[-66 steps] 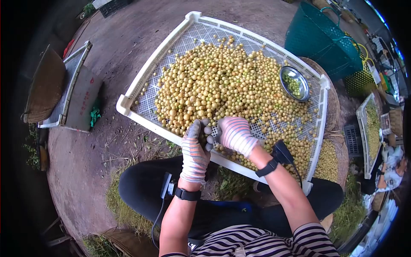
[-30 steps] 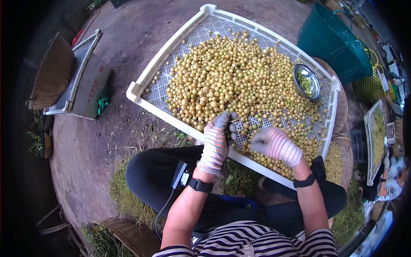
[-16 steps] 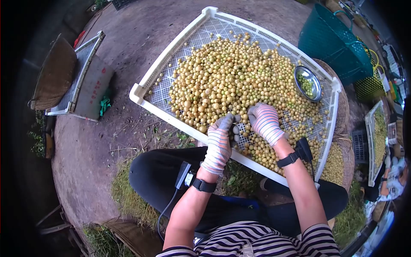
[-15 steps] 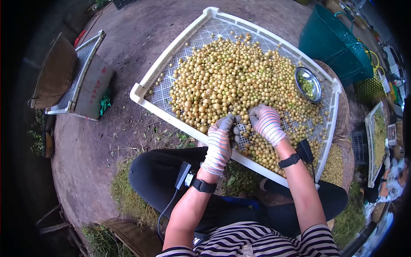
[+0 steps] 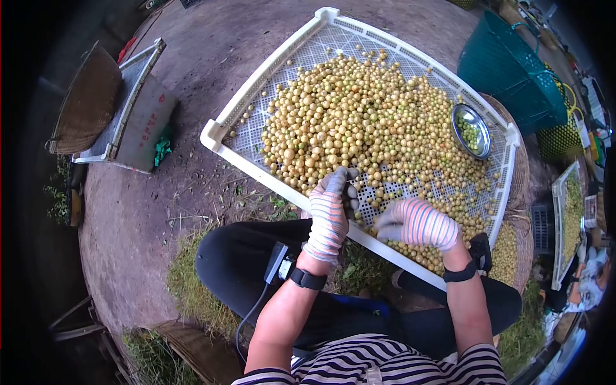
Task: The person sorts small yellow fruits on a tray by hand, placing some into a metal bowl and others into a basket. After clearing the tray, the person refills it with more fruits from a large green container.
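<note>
A white mesh tray rests tilted above my lap, heaped with small round yellow-green fruits. My left hand, in a striped glove with grey fingers, is at the tray's near edge. Its fingers are curled in toward the thumb; whatever they may hold is hidden. My right hand, gloved alike, hovers low over the fruits near the front edge. Its fingers point left, loosely bent and a little blurred, with no fruit visible in them. A metal bowl holding greener fruits sits in the tray's right side.
A teal basket stands beyond the tray's right corner. Wicker baskets are under its right side, one with more fruits. At the far right is another fruit-filled tray. To the left, a tray leans beside a brown basket.
My right hand has drawn back toward the tray's near edge and turned, its fingers now pointing left. My left hand stays nearly in place. The view has shifted slightly.
</note>
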Demonstrator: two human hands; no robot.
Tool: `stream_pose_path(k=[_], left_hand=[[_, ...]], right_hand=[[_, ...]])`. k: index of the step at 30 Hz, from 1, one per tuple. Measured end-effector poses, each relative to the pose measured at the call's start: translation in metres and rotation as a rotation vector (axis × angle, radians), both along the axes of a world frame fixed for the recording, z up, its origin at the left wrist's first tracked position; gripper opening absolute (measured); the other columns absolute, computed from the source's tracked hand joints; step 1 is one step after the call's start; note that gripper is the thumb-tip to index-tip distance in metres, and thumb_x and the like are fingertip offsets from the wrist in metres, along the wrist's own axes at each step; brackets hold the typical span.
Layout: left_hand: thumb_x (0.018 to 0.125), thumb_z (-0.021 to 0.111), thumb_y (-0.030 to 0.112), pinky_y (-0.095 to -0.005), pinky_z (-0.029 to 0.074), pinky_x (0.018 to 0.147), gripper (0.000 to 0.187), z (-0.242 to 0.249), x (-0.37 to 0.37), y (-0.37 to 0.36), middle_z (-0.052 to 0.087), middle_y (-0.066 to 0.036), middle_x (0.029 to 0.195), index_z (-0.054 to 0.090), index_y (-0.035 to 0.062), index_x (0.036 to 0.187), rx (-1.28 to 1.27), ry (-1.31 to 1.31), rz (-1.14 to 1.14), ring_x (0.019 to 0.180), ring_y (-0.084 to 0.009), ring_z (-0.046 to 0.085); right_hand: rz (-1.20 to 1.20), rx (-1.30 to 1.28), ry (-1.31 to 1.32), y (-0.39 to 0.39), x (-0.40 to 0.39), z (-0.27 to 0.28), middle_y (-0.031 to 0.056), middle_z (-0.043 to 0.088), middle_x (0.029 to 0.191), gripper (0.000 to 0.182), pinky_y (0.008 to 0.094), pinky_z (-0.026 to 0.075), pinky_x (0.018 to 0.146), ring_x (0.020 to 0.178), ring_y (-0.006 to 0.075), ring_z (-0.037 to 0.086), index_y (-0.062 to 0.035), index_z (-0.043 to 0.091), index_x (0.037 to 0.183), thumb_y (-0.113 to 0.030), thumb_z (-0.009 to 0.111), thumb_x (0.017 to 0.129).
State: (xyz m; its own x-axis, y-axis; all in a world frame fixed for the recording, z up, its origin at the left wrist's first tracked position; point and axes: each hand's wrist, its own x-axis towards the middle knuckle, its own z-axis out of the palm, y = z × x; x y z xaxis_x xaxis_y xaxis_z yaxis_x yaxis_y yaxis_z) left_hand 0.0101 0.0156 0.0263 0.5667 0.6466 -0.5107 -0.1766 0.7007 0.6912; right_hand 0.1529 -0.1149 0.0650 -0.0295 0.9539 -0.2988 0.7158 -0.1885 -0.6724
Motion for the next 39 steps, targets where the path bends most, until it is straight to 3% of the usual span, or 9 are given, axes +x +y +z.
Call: stream_pose_path(k=[3, 9, 16, 20, 29, 32, 34, 36, 39], left_hand=[[0.097, 0.058, 0.032, -0.0175, 0.036, 0.041, 0.024, -0.005, -0.001, -0.003, 0.057, 0.006, 0.061, 0.068, 0.0100, 0.098, 0.005, -0.006, -0.032, 0.045, -0.0041, 0.048], [0.096, 0.059, 0.026, -0.0177, 0.036, 0.041, 0.020, -0.011, 0.003, -0.001, 0.056, 0.006, 0.062, 0.068, 0.0091, 0.103, 0.037, 0.012, -0.042, 0.046, -0.0044, 0.047], [0.095, 0.060, 0.021, -0.0171, 0.040, 0.045, 0.022, -0.010, 0.004, -0.002, 0.056, 0.006, 0.064, 0.067, 0.0071, 0.111, 0.005, 0.023, -0.066, 0.049, -0.0042, 0.049], [0.095, 0.059, 0.021, -0.0174, 0.040, 0.045, 0.024, -0.007, 0.005, -0.005, 0.056, 0.005, 0.064, 0.066, 0.0072, 0.113, 0.019, 0.025, -0.081, 0.049, -0.0042, 0.049], [0.094, 0.061, 0.021, -0.0215, 0.040, 0.043, 0.025, -0.018, 0.006, -0.001, 0.059, 0.002, 0.064, 0.066, 0.0051, 0.113, 0.073, 0.073, -0.077, 0.046, -0.0080, 0.049], [0.092, 0.062, 0.020, -0.0284, 0.049, 0.053, 0.031, -0.050, 0.014, -0.003, 0.066, -0.002, 0.072, 0.064, 0.0023, 0.118, 0.423, 0.210, -0.229, 0.054, -0.0129, 0.057], [0.090, 0.061, 0.026, -0.0359, 0.053, 0.072, 0.037, -0.033, 0.016, -0.008, 0.071, -0.015, 0.084, 0.063, 0.0085, 0.122, 0.667, 0.504, -0.510, 0.075, -0.0248, 0.069], [0.091, 0.064, 0.023, -0.0350, 0.051, 0.063, 0.033, -0.033, 0.018, -0.018, 0.070, -0.011, 0.080, 0.063, 0.0056, 0.120, 1.131, 0.511, -0.451, 0.068, -0.0229, 0.066], [0.090, 0.065, 0.027, -0.0398, 0.052, 0.069, 0.032, -0.017, 0.022, -0.019, 0.070, -0.016, 0.083, 0.066, 0.0067, 0.114, 1.193, 0.573, -0.622, 0.076, -0.0298, 0.068]], right_hand=[[-0.408, 0.356, -0.297, 0.035, 0.012, -0.029, 0.0145, 0.065, 0.085, 0.021, 0.0412, 0.052, 0.075, 0.078, 0.0322, 0.064, -0.0106, 0.073, 0.100, -0.011, 0.067, 0.080], [-0.238, 0.230, -0.795, 0.085, 0.031, -0.062, 0.0145, 0.064, 0.085, 0.018, 0.0435, 0.051, 0.076, 0.084, 0.0331, 0.064, -0.0108, 0.074, 0.092, -0.009, 0.065, 0.076], [-0.445, 0.288, -0.278, 0.061, 0.043, -0.059, 0.0157, 0.067, 0.087, 0.013, 0.0437, 0.052, 0.075, 0.082, 0.0352, 0.065, -0.0058, 0.070, 0.083, -0.017, 0.065, 0.080], [-0.533, 0.345, -0.026, 0.047, 0.055, -0.068, 0.0152, 0.067, 0.083, 0.014, 0.0372, 0.051, 0.074, 0.077, 0.0288, 0.065, -0.0037, 0.070, 0.084, -0.017, 0.067, 0.083], [-0.161, 0.231, -0.547, 0.061, 0.021, -0.064, 0.0137, 0.065, 0.086, 0.015, 0.0449, 0.051, 0.075, 0.082, 0.0353, 0.064, -0.0083, 0.070, 0.083, -0.022, 0.066, 0.079], [-0.299, 0.217, -0.372, 0.052, 0.020, -0.059, 0.0149, 0.065, 0.085, 0.014, 0.0454, 0.051, 0.074, 0.081, 0.0357, 0.064, -0.0076, 0.070, 0.082, -0.020, 0.064, 0.080], [-0.336, 0.256, -0.267, 0.044, 0.018, -0.053, 0.0161, 0.065, 0.083, 0.014, 0.0452, 0.051, 0.072, 0.079, 0.0364, 0.063, -0.0067, 0.069, 0.081, -0.019, 0.062, 0.081], [-0.370, 0.218, -0.224, 0.034, 0.016, -0.045, 0.0165, 0.065, 0.082, 0.015, 0.0450, 0.051, 0.071, 0.079, 0.0371, 0.063, -0.0058, 0.069, 0.081, -0.018, 0.061, 0.081], [-0.514, 0.204, -0.026, 0.017, 0.017, -0.052, 0.0171, 0.067, 0.081, 0.013, 0.0413, 0.052, 0.070, 0.075, 0.0332, 0.065, -0.0037, 0.070, 0.082, -0.015, 0.063, 0.081]])
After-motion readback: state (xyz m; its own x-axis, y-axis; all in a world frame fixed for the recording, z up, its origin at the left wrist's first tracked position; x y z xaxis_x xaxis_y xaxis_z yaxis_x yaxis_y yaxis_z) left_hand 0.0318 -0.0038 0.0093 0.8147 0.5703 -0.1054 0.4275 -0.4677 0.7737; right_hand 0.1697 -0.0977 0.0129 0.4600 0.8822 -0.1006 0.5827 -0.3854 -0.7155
